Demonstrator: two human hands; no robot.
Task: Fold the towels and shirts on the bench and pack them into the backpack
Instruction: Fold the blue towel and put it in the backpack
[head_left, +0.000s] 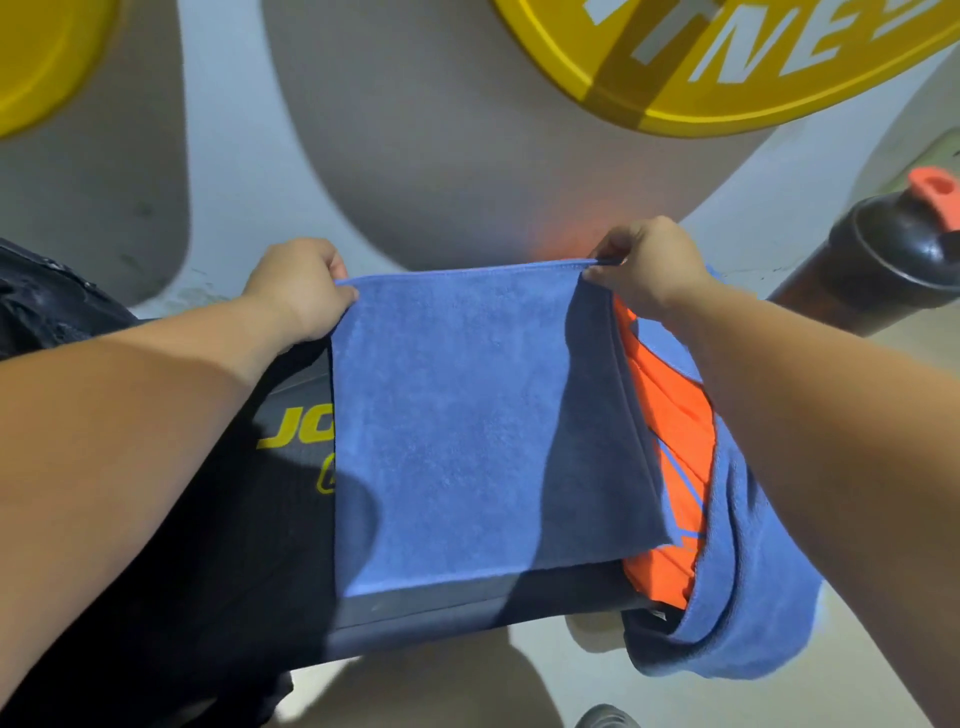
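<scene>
Your left hand pinches the far left corner of the blue terry-cloth towel. Your right hand pinches its far right corner. The far edge is stretched taut between both hands, and the cloth lies across the black padded bench. Just right of it lies an orange shirt with blue stripes, with a second blue towel bunched along its right side. The black fabric backpack sits at the far left.

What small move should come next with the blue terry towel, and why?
Probably fold the far edge onto the near edge: left hand and right hand pinch the far corners of the blue terry towel, spread across the black padded bench.
</scene>
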